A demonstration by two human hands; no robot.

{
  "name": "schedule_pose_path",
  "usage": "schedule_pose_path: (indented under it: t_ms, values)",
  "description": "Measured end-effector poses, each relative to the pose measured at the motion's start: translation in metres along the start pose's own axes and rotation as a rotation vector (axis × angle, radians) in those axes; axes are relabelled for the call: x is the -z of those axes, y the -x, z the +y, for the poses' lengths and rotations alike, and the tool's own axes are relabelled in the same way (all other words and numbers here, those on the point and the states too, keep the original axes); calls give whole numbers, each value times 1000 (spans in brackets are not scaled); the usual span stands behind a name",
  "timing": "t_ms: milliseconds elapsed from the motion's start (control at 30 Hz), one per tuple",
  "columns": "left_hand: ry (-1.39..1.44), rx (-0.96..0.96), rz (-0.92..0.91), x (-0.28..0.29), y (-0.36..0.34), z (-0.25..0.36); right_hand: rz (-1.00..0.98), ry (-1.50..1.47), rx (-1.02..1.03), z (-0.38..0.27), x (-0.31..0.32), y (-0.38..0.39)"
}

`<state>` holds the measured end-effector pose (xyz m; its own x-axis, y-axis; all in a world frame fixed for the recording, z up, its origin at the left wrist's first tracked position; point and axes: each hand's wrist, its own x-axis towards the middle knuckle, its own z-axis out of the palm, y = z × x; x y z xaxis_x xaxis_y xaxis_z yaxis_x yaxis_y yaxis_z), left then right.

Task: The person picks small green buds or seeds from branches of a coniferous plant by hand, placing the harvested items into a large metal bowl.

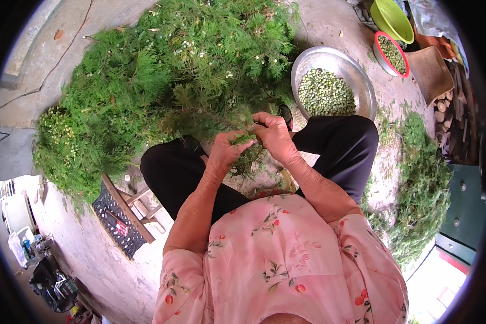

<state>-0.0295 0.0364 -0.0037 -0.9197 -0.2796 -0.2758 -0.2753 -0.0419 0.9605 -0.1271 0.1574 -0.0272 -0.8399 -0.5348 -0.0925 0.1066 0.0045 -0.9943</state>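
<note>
Two hands (pixel 275 136), nearly closed, pinch a sprig (pixel 247 161); berries (pixel 326 93) partly fill a basin (pixel 359 73) ahead-right; ahead, a leafy heap (pixel 162 70) apparently remains unpicked.

A heap of branches (pixel 162 70) lies on the floor (pixel 119 259) before the person (pixel 286 243), reaching to the left. To its right sits a basin (pixel 363 83) with berries (pixel 325 93) in it; farther right, a bowl (pixel 383 60) stands beside a tub (pixel 390 20). A handset (pixel 116 222) lies on a stool (pixel 125 205) at left; more branches (pixel 422 183) lie at right.
</note>
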Motion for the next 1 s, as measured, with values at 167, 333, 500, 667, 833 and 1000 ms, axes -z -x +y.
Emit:
schedule_pose_path:
  t_ms: [167,333,500,667,833,1000]
  values:
    - [-96,137,137,5,4,1,46,-350,-313,-4,63,-17]
    - [-318,-141,12,8,-3,-14,-124,-872,-392,-26,38,-16]
    - [-467,-161,45,9,-5,-20,-232,-638,-298,-39,38,-15]
    - [-635,-233,26,5,-5,-18,-259,486,425,-32,22,-16]
    - [-217,-91,8,8,-6,-10,79,722,665,-24,14,-18]
    - [119,62,117,28,1,-6,347,122,-31,-45,86,-58]
